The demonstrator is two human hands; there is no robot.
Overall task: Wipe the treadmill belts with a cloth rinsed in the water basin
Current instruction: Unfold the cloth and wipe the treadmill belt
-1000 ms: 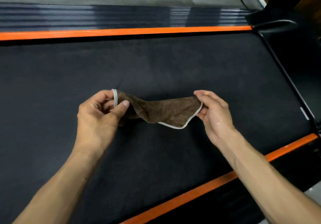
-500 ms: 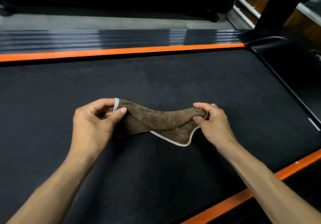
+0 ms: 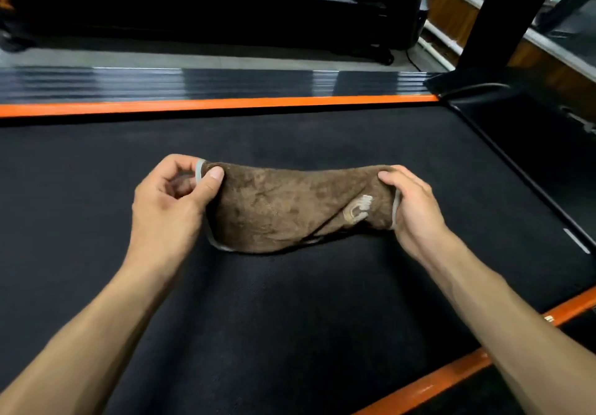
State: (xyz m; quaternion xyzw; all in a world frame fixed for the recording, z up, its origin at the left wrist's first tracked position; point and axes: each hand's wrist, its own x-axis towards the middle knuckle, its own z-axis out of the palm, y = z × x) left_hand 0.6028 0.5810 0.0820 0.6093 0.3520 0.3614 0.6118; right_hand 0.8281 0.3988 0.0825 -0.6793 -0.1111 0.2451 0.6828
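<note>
A brown cloth (image 3: 283,208) with a pale hem and a light embroidered mark is stretched between both hands just above the black treadmill belt (image 3: 290,318). My left hand (image 3: 167,208) pinches its left end between thumb and fingers. My right hand (image 3: 409,205) grips its right end. The cloth's lower edge sags toward the belt; whether it touches is unclear. No water basin is in view.
Orange side rails (image 3: 225,103) run along the far edge and the near right edge of the belt. A ribbed dark footboard (image 3: 193,81) lies beyond the far rail. The treadmill's black upright and motor cover (image 3: 503,105) stand at right. Another treadmill is behind.
The cloth has been opened out from a twisted, narrow strip into a broad flat panel. Both hands keep their hold on its ends, and the view has tilted up.
</note>
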